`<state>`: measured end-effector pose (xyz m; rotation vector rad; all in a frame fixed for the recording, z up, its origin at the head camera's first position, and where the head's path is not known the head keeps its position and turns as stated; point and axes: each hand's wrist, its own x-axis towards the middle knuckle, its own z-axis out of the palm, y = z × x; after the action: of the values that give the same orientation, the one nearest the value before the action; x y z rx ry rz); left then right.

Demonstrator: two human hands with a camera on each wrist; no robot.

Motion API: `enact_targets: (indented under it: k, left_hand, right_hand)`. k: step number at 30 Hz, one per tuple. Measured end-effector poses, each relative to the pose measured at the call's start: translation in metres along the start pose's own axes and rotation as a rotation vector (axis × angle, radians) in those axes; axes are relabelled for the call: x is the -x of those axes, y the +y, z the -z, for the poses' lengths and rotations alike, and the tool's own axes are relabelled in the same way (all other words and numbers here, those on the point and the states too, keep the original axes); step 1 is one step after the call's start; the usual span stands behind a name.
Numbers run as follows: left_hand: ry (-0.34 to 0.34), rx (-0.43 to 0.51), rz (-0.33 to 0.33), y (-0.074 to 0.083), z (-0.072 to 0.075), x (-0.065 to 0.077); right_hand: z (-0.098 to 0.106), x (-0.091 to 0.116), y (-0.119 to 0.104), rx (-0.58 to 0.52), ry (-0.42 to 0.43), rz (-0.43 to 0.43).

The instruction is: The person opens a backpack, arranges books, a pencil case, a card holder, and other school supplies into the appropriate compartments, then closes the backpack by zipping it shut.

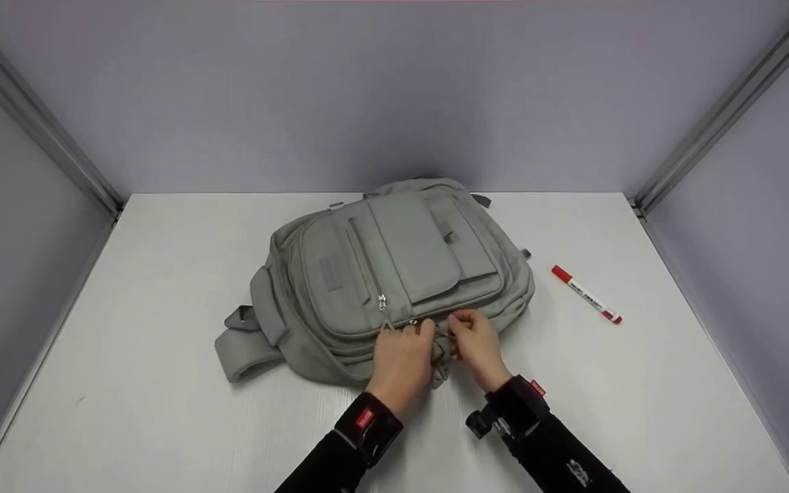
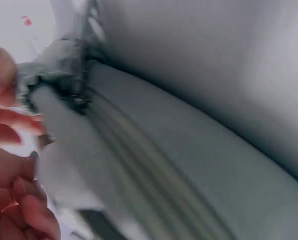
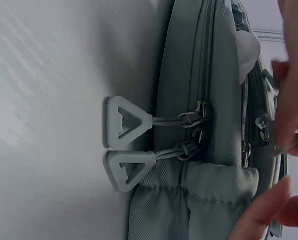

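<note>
A sage-green backpack lies front side up on the white table. My left hand is at its near edge, thumb and fingers curled beside a metal zipper slider. In the right wrist view the left fingertips pinch a small, blurred zipper pull. My right hand is just to the right, its thumb and forefinger pinching the backpack's edge; the exact grip is partly hidden. Below it are an elastic side pocket and two triangular zipper pulls hanging on cords.
Right of the backpack lies a red-and-white marker. A padded strap sticks out on the left. Another zipper pull rests on the front pocket. Grey panels enclose the table at the back and both sides.
</note>
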<state>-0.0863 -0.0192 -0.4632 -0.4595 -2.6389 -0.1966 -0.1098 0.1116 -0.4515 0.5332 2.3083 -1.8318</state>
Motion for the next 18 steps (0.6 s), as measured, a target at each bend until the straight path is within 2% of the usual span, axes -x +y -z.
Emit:
enact_targets:
  k: [3, 6, 9, 12, 15, 18]
  left_hand:
    - [-0.074, 0.217, 0.037, -0.006, 0.008, 0.008]
    - [-0.155, 0.451, 0.114, -0.012, 0.011, 0.01]
    - [-0.183, 0.577, 0.161, -0.015, 0.01, 0.01]
    - [-0.15, 0.606, 0.18, -0.016, 0.007, 0.011]
    - [-0.119, 0.585, 0.2, -0.016, 0.006, 0.011]
    - [-0.138, 0.551, 0.227, -0.017, 0.008, 0.013]
  right_hand:
    - [-0.004, -0.002, -0.003, -0.029, -0.025, -0.046]
    - [-0.008, -0.006, -0.007, -0.063, -0.046, -0.082]
    - [-0.012, -0.009, -0.009, -0.083, -0.05, -0.108]
    - [-0.015, -0.01, -0.01, -0.108, -0.05, -0.13]
    - [-0.017, -0.01, -0.01, -0.134, -0.06, -0.14]
    - [-0.017, -0.011, -0.01, -0.139, -0.066, -0.151]
